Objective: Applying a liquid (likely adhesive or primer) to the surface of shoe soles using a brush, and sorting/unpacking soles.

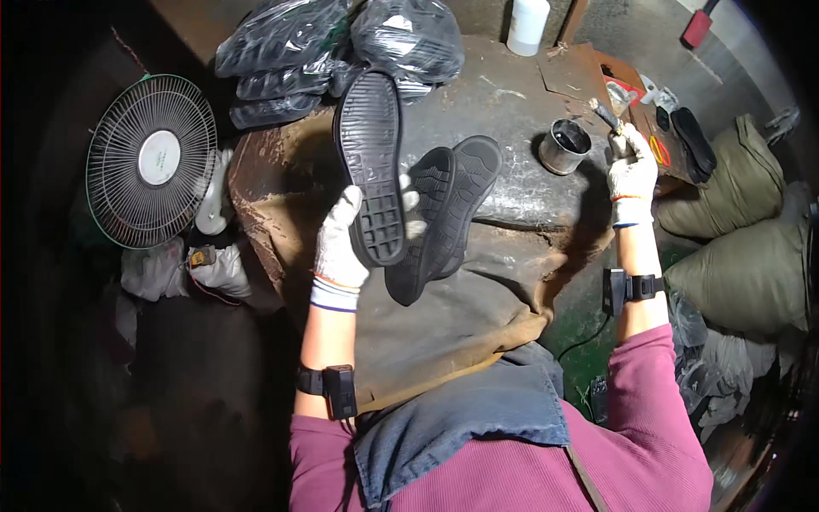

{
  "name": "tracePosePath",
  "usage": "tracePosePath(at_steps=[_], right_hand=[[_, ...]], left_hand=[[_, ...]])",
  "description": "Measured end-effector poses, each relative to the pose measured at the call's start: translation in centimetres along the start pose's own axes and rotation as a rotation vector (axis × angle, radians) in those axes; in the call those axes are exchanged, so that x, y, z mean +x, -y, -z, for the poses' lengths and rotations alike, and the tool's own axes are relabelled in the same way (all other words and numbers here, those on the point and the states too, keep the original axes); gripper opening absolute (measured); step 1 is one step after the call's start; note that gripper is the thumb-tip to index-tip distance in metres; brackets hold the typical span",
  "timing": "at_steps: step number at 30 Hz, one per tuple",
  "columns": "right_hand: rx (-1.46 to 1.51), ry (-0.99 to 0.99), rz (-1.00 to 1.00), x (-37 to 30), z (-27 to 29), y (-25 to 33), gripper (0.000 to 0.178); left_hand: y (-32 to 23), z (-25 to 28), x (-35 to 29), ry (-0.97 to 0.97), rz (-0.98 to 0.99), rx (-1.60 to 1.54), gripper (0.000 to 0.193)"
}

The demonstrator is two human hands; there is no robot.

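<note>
My left hand [341, 243], in a white knit glove, is closed around the lower part of a black shoe sole [368, 158]. The sole is held up, its ribbed and gridded face toward me. Just right of it, two more black soles [431, 218] with patterned treads lie overlapping, partly over the bench's front edge. My gloved right hand [633, 171] is raised at the right, pinching what looks like a small brush [606, 113] with a dark shaft and a pale tip. To its left on the bench stands a metal cup [565, 147], dark inside.
Plastic-wrapped dark bundles [290, 51] fill the bench's back left, near a white bottle [528, 26]. A fan [158, 160] stands at the left. Green sacks [738, 269] are at the right, below a small surface holding a black sole [693, 141]. A cloth [426, 333] covers my lap.
</note>
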State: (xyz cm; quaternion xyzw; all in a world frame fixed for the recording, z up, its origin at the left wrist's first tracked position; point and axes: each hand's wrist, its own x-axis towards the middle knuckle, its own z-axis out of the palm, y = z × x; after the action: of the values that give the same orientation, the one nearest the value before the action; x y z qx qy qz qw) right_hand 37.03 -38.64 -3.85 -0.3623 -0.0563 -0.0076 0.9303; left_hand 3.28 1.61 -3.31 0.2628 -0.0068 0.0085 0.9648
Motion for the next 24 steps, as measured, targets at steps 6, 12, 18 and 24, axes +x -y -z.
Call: tracePosePath(at_steps=[6,12,18,24], right_hand=[[-0.741,0.420,0.456,-7.6,-12.3,-6.2,0.035],[-0.882,0.374,0.433,-9.0,-16.1,-7.5,0.025],[-0.828,0.550,0.272,-13.0,-17.5,-7.6,0.022],[-0.708,0.644,-0.093,-19.5,-18.2,-6.7,0.019]], left_hand=[[4.8,-5.4,1.2,0.112,0.096,-0.310,0.090],[6.4,-5.7,0.5,0.086,0.218,-0.323,0.090],[6.0,-5.3,-0.1,0.123,0.315,-0.395,0.091],[6.9,-3.5,0.6,0.098,0.152,-0.339,0.075]])
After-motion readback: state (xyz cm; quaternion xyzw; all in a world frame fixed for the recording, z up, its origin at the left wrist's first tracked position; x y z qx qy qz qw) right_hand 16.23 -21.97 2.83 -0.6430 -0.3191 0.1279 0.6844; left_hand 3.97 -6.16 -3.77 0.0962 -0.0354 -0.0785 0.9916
